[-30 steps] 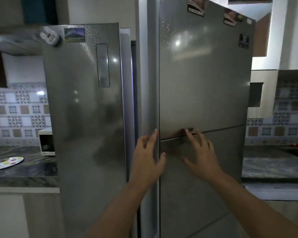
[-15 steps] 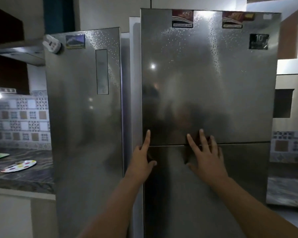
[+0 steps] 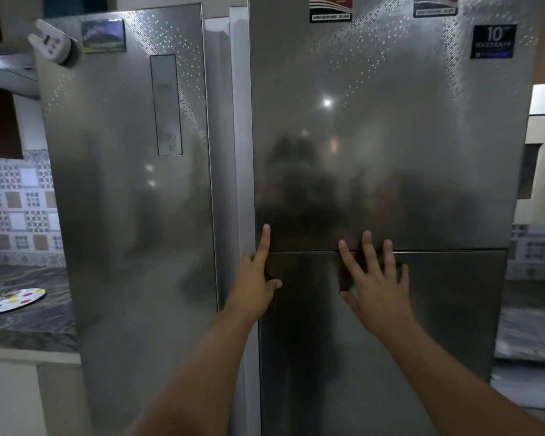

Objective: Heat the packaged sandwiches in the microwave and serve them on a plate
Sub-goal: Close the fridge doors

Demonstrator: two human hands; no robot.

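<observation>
Your right hand (image 3: 376, 284) lies flat on the fridge door (image 3: 381, 136), fingers straight and spread, tips crossing the seam (image 3: 447, 250) between upper and lower panels at centre frame. Your left hand (image 3: 254, 278) sits at that door's left edge, index finger straight up along the edge, thumb on the panel face; the other fingers are hidden, so whether they hook round the edge cannot be told. Neither hand holds anything. Left of centre, a second steel door (image 3: 132, 184) stands at an angle, a pale strip showing between the two. No packaged sandwiches in view, and no microwave; they may be behind these doors, but that is a guess. The dotted plate (image 3: 13, 300) rests on the dark counter (image 3: 29, 325) at lower left. Risks from here: flat palms on smooth steel give little purchase, so a pull could slip; left fingers at the gap could get pinched if either door swings; a door swung wide to the left could hit the counter near the plate.
</observation>
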